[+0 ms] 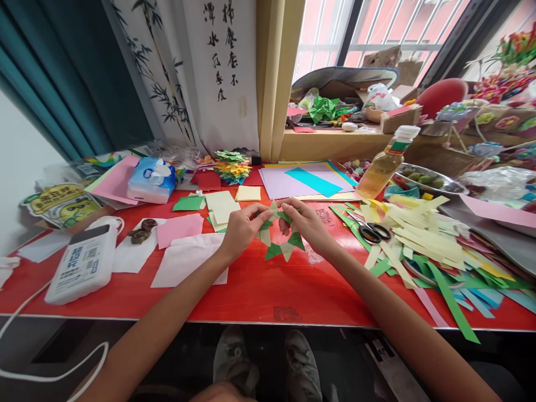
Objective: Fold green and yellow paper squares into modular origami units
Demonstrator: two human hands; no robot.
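Between my two hands is a folded paper ring of pointed green and cream pieces, held up over the red table. My left hand pinches its upper left part between thumb and fingers. On the other side, my right hand grips the upper right part, its fingers curled. The fingertips nearly meet at the top and cover some of the folds. Beyond my hands lie cream paper sheets and a green paper piece.
Scissors lie right of my hands beside piled paper strips. A bottle of yellowish liquid stands behind. At left are a white device, a tissue pack and pink paper. Stacked folded paper sits at the back.
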